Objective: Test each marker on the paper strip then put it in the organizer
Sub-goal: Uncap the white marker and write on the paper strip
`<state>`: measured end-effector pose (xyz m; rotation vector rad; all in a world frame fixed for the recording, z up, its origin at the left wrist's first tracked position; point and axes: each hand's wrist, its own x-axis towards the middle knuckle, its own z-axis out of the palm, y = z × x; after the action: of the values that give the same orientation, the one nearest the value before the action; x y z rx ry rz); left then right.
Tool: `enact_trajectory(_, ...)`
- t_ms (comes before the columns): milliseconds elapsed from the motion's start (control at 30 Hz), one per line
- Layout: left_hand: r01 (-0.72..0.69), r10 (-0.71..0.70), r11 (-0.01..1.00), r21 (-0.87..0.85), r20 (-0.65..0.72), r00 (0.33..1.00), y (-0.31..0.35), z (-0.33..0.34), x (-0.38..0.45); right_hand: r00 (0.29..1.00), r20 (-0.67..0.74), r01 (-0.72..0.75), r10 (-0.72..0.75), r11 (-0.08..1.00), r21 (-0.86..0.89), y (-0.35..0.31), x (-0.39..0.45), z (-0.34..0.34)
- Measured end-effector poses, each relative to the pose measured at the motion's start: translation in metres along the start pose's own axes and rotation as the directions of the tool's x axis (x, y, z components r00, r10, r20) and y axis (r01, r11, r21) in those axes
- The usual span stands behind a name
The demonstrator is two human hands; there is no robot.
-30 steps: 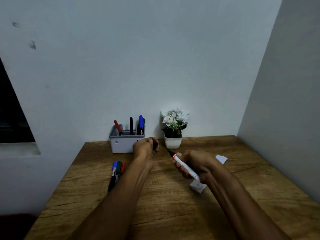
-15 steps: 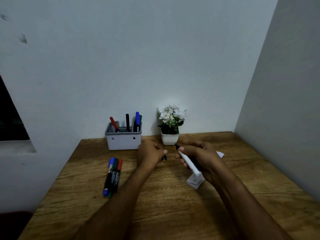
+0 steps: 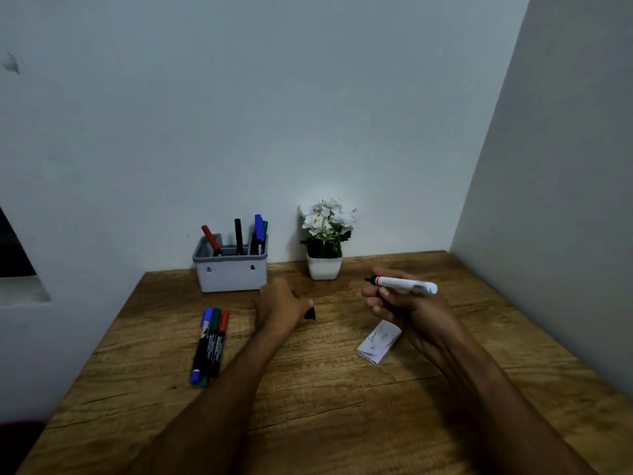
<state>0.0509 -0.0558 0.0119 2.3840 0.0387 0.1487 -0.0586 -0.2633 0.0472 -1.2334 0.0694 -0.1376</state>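
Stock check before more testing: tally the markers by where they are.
Standing in the grey plastic organizer: 4
Lying together on the wooden table: 3
White-barrelled marker held in the right hand: 1
Total: 8

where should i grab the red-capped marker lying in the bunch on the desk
Take the red-capped marker by its dark barrel near the middle, coming from above and from its right side. It lies flat on the table, the rightmost of three, pressed against the green-capped marker on its left, so only the top and right flank are free for a grip. The left hand is closest but holds a black cap.
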Motion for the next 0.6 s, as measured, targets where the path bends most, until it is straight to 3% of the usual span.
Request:
enact_trajectory(100, 0.004, -0.003, 1.0, 0.009, -0.011, 1.0, 0.002, -0.002, -0.002, 0.998, -0.034, 0.053, -0.058, 0.988, -0.143, 0.001, -0.003, -0.007)
enact_trajectory(167, -0.049, 0.048, 0.999, -0.003, -0.092, 0.995, 0.005, -0.004, -0.006, 0.994, -0.05, 0.087, -0.101, 0.97, -0.225, 0.003, -0.004, -0.014)
enact_trajectory(267, -0.312, 0.301, 0.948, -0.069, -0.134, 0.944, 0.022, -0.002, -0.025, 0.984, -0.081, 0.124, -0.156, 0.942, -0.313, 0.005, -0.008, -0.023)
enact_trajectory(367, -0.479, 0.495, 0.867, -0.139, 0.116, 0.861, 0.042, 0.01, -0.046, 0.97, -0.169, 0.099, -0.175, 0.918, -0.384, 0.012, -0.013, -0.032)
enact_trajectory(467, -0.517, 0.537, 0.843, -0.15, 0.298, 0.789, 0.043, 0.026, -0.057, 0.966, -0.182, 0.09, -0.185, 0.896, -0.434, 0.021, -0.017, -0.041)
enact_trajectory(600, -0.541, 0.559, 0.825, -0.161, 0.369, 0.743, 0.035, 0.033, -0.061, 0.962, -0.201, 0.047, -0.185, 0.837, -0.545, 0.026, -0.014, -0.049)
